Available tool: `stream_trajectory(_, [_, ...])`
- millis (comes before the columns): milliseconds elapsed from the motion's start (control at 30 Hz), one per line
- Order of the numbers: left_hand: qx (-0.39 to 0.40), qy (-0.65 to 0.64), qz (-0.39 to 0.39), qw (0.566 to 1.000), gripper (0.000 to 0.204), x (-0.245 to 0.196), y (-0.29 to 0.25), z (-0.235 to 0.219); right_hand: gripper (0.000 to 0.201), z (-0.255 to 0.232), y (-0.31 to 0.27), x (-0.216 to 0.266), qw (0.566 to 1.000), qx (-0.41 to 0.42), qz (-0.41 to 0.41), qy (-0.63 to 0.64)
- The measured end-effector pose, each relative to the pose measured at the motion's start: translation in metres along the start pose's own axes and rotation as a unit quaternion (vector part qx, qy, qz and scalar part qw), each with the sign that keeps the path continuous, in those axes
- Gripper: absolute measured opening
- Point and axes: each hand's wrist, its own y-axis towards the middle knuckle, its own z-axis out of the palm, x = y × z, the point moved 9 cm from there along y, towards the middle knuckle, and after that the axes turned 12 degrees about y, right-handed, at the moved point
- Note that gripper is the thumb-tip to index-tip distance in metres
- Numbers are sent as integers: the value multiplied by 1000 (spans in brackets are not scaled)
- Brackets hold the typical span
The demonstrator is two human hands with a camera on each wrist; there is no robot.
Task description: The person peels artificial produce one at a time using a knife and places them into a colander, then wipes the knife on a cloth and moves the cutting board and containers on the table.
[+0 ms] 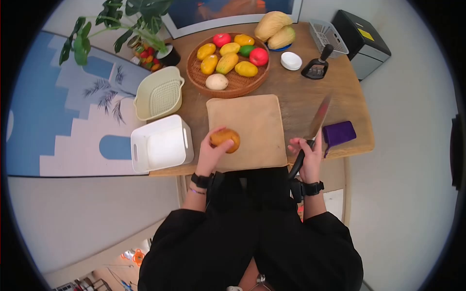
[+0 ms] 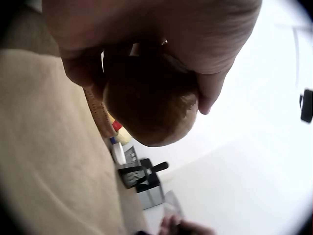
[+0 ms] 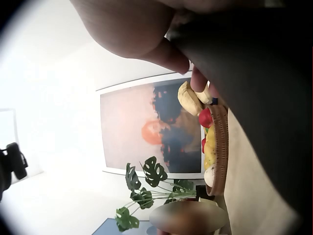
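Fingers of the left hand (image 1: 210, 154) grip a rounded orange-brown fruit (image 1: 226, 140) above a square beige mat's (image 1: 259, 121) left side; right of the mat, fingers of the right hand (image 1: 311, 159) hold a black-handled metal knife (image 1: 318, 121). Behind the mat stands a round brown wicker basket (image 1: 242, 90).

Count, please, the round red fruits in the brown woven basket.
2: one round red fruit at the far side of the brown woven basket, another round red fruit at its right side. More could be hidden underneath.

Orange-brown fruit (image 1: 233, 136), black knife handle (image 1: 296, 165), plain tan mat (image 1: 257, 121), purple pouch (image 1: 340, 133)
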Motion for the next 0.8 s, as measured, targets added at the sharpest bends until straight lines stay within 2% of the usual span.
stream_trajectory(33, [19,-67,37,997,42,0,3,2,73,7,-3,7,999,9,-38,-17])
stream_trajectory(67, [10,-67,31,997,42,-3,5,-1,75,15,-8,12,996,20,-75,-32])
stream_trajectory(100, [121,-272,-33,954,48,-2,5,17,78,21,-13,19,989,30,-116,-85])
stream_trajectory(133, [224,-462,-90,853,58,-12,-1,35,78,22,-14,16,990,36,-108,-86])
stream_trajectory(167, [216,-459,-124,853,68,-9,-2,37,80,26,-16,21,981,62,-141,-121])
stream_trajectory(200, [209,-459,-124,854,68,-12,-2,38,82,33,-19,25,968,87,-176,-154])
stream_trajectory(267, [205,-410,-149,876,66,-12,-2,43,81,43,-24,23,973,73,-166,-142])
stream_trajectory(333, [232,-432,-135,861,61,-6,0,44,78,46,-26,14,961,86,-137,-226])
stream_trajectory(367, [237,-389,-141,879,61,0,-1,44,78,46,-27,12,960,87,-138,-228])
stream_trajectory(433, [239,-347,-148,895,61,9,-4,41,74,52,-30,-7,925,128,-81,-350])
stream_trajectory(467, [242,-296,-157,911,58,15,-6,40,74,54,-31,-9,924,129,-81,-352])
stream_trajectory(500, [245,-244,-164,924,55,21,-8,41,72,60,-32,-20,918,157,-40,-361])
stream_trajectory(567, [232,-266,-168,920,52,17,-10,44,70,66,-39,-41,900,203,19,-384])
stream_trajectory(700, [175,-331,-210,903,49,33,-18,49,68,95,-56,-55,899,270,29,-344])
stream_trajectory(767, [176,-344,-203,900,46,42,-18,52,67,102,-66,-65,869,250,168,-392])
stream_trajectory(800, [181,-354,-197,896,43,46,-19,55,67,98,-64,-74,868,249,169,-394])
